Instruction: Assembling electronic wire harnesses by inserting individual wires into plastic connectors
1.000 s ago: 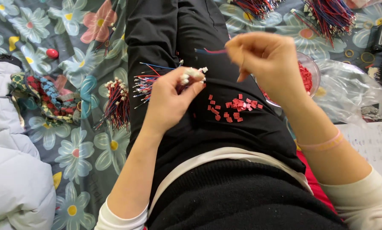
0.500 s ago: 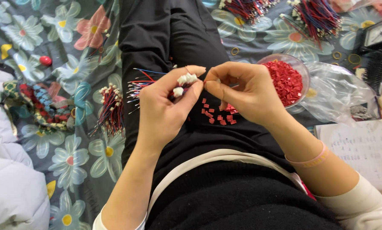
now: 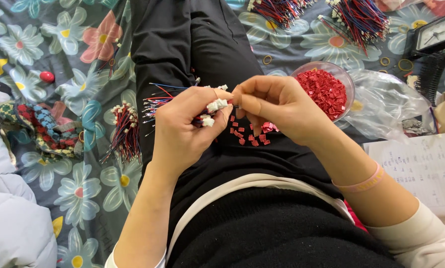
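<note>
Two bare hands meet over a lap in black trousers [image 3: 183, 44], seen from above. The left hand [image 3: 183, 131] is closed around a bunch of thin wires [image 3: 155, 101] in red, blue and black, whose loose ends fan out behind its knuckles while small white connectors [image 3: 216, 105] stick out past the thumb and forefinger. The right hand [image 3: 277, 111] pinches its thumb and forefinger together right against those white connectors; whatever sits between the fingertips is too small to make out. Just beneath the pinch, loose red plastic pieces [image 3: 250, 136] lie scattered on the lap. Just beyond the right hand's knuckles stands a round clear bowl [image 3: 350, 89] heaped with more of the same red pieces, and beside it lies a crumpled clear plastic bag [image 3: 386, 106]. Out past the left hand, a second wire bundle [image 3: 125, 131] with white tips rests on a grey bedspread [image 3: 34, 44] printed with large flowers. Far from the grip, further wire bundles [image 3: 361, 20] lie at the top edge, next to a small black clock [image 3: 437, 32]. A pink band [image 3: 364, 183] circles the right wrist, and a sheet of handwritten paper [image 3: 426, 166] lies beside that forearm.
</note>
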